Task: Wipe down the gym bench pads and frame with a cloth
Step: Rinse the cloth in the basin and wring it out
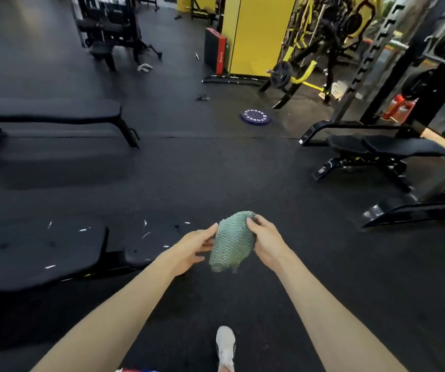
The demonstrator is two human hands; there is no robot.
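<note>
Right hand (267, 237) grips the upper right edge of the green mesh cloth (232, 242), fingers curled over its top corner and thumb on the near face. Left hand (189, 251) lies loosely open beside it, thumb tip touching the cloth's left edge and fingers spread toward its underside; I see no firm pinch there. The cloth hangs bunched between the two hands, in the air above the floor and touching no bench.

It looks light, soft and limp, with an open weave that should drag a little on vinyl rather than slide. I would fold it into a flat wad and hold it in the palm, not by a corner, so that it presses evenly on the padding and can wrap around frame tubes.

Below the hands a white shoe (225, 342) stands on the dark rubber floor (243, 183). Nearest, to the left, is a black bench back pad (41, 253) with its seat pad (146, 253) just beyond. Pale flecks lie on both, so this surface is probably the first to be wiped.

Farther off, a flat bench (49, 111) sits at the left and an adjustable bench (385, 149) stands under a rack at the right. A purple weight plate (255, 116) lies on the floor between them, well apart from both. Behind it rises a yellow pillar (256, 33).
</note>
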